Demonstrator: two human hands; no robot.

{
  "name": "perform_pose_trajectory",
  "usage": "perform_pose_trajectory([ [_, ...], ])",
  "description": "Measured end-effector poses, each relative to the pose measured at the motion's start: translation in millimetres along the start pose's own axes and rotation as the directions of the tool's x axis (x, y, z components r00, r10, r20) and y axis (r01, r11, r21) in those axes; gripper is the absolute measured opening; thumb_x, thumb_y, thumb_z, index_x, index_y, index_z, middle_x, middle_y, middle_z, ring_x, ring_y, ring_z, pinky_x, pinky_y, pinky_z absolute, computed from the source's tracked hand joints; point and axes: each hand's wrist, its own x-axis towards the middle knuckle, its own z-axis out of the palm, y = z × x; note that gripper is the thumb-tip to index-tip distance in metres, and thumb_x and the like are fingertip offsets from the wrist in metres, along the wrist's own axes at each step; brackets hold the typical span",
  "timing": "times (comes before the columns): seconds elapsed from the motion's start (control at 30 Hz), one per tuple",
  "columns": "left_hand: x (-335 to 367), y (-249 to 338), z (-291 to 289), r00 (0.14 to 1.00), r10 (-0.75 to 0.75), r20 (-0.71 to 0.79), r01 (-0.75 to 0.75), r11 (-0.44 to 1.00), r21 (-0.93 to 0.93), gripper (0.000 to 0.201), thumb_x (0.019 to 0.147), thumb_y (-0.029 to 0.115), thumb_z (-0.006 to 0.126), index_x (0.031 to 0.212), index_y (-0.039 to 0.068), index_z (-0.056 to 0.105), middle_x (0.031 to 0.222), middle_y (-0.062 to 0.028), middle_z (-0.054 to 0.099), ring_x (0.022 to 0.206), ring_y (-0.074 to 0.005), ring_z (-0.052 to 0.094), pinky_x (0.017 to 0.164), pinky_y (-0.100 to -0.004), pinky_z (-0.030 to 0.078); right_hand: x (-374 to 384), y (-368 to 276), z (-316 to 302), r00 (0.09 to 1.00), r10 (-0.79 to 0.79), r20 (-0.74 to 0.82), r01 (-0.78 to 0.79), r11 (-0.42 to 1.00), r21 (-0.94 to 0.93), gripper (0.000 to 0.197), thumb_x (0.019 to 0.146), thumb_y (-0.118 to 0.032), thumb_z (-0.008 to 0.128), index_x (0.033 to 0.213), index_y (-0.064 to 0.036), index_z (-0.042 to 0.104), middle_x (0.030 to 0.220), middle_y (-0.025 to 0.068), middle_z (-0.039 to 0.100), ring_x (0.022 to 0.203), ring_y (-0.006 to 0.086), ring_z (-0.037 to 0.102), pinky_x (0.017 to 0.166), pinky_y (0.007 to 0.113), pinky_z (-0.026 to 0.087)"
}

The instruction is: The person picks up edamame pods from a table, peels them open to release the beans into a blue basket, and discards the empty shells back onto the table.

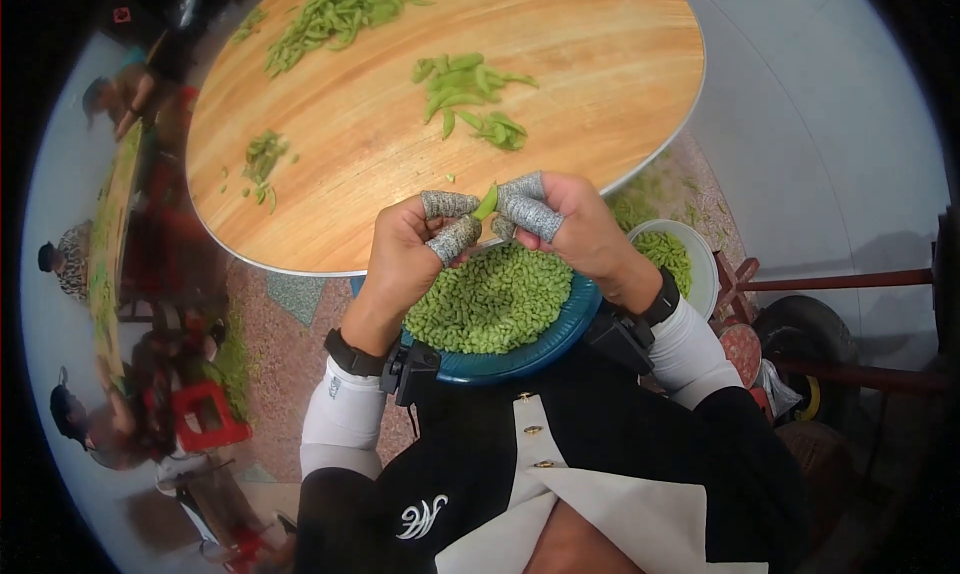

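Observation:
Between my two hands is a green bean pod (486, 203), pinched at both sides above a blue basin. My left hand (408, 239) has grey knitted covers on its thumb and finger, closed against the pod's left side. From the right, my right hand (575, 220), with similar grey finger covers, closes on the pod's other end. Below them the blue basin (545, 346) rests at my lap, filled with shelled green beans (487, 296). Part of the basin's far rim is hidden behind my hands and the table.
A round wooden table (340, 164) stands ahead, bearing a near pile of pods (465, 82), a far heap (335, 19) and a small cluster (264, 156). A white bucket of pods (668, 257) is at right. A red stool (207, 416) and several people sit at left.

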Motion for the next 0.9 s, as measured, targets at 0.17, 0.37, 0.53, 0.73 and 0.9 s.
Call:
perform_pose_trajectory([
  [0.17, -6, 2, 0, 1.000, -0.012, 0.001, 0.012, 0.999, 0.048, 0.018, 0.077, 0.001, 0.058, 0.094, -0.001, 0.056, 0.074, -0.0032, 0.059, 0.058, -0.0062, 0.052, 0.050, -0.0178, 0.042, -4, -5, 5, 0.999, 0.033, 0.019, -0.034, 0.998, 0.043, 0.010, 0.083, -0.011, 0.052, 0.081, -0.0015, 0.055, 0.062, -0.0015, 0.050, 0.053, 0.0040, 0.044, 0.047, 0.018, 0.034],
  [0.37, -9, 3, 1, 1.000, -0.019, 0.015, 0.018, 0.997, 0.071, 0.016, 0.077, 0.002, 0.058, 0.092, -0.001, 0.055, 0.076, -0.0041, 0.060, 0.060, -0.0060, 0.053, 0.050, -0.0179, 0.042, -4, 3, 3, 0.999, -0.032, 0.035, 0.031, 0.999, 0.036, 0.010, 0.082, -0.011, 0.052, 0.080, -0.0016, 0.054, 0.064, -0.0013, 0.051, 0.054, 0.0040, 0.044, 0.048, 0.018, 0.034],
  [0.53, -9, -1, 7, 1.000, 0.015, 0.020, -0.015, 1.000, 0.003, 0.016, 0.076, 0.003, 0.059, 0.092, 0.001, 0.056, 0.069, -0.0023, 0.058, 0.055, -0.0057, 0.051, 0.047, -0.0178, 0.040, -4, 5, 6, 0.999, 0.054, 0.004, -0.054, 0.985, 0.163, 0.008, 0.082, -0.009, 0.052, 0.081, -0.0018, 0.054, 0.066, -0.0008, 0.052, 0.055, 0.0042, 0.044, 0.049, 0.018, 0.035],
  [0.73, -13, -10, 14, 0.870, 0.482, 0.105, -0.369, 0.495, 0.787, 0.021, 0.069, 0.002, 0.059, 0.089, 0.000, 0.052, 0.066, -0.0108, 0.055, 0.056, -0.0220, 0.054, 0.048, -0.0312, 0.041, -9, -2, 7, 0.998, -0.045, -0.050, 0.049, 0.994, 0.097, 0.009, 0.083, -0.010, 0.051, 0.085, -0.0025, 0.055, 0.070, -0.0006, 0.052, 0.057, 0.0042, 0.045, 0.051, 0.017, 0.036],
  [0.9, -13, -17, 13, 0.832, 0.512, 0.213, -0.413, 0.317, 0.854, 0.022, 0.066, 0.002, 0.057, 0.086, 0.000, 0.049, 0.064, -0.0161, 0.050, 0.060, -0.0328, 0.053, 0.050, -0.0401, 0.040, -8, 0, 3, 0.996, 0.080, 0.048, -0.089, 0.969, 0.230, 0.011, 0.083, -0.012, 0.051, 0.090, -0.0031, 0.055, 0.072, -0.0011, 0.052, 0.058, 0.0042, 0.046, 0.052, 0.015, 0.037],
])
